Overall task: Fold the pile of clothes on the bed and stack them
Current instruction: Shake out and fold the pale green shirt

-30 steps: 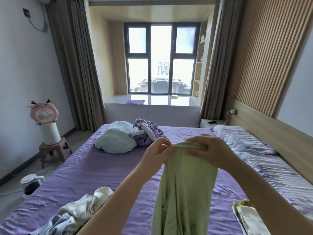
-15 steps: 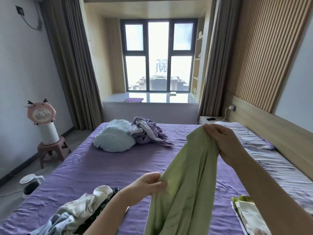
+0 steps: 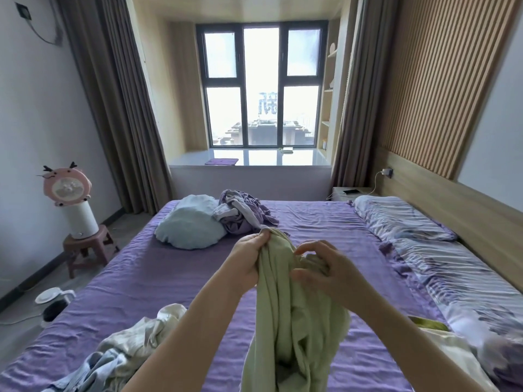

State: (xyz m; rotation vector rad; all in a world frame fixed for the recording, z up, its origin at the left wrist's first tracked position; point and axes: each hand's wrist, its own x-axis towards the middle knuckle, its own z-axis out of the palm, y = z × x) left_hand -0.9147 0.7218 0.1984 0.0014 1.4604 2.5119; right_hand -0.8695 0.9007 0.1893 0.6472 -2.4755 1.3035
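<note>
Green garment point(image 3: 294, 321) hanging lengthwise, both hands gripping

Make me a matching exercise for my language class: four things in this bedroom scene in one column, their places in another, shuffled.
Things:
1. green garment
2. light blue pillow
3. pink fan
4. phone

Places:
A. on the nightstand by the headboard
B. above the stool, left of the bed
C. held up in both hands
D. far end of the bed, beside crumpled purple clothes

Pairs: 1-C, 2-D, 3-B, 4-A
</note>
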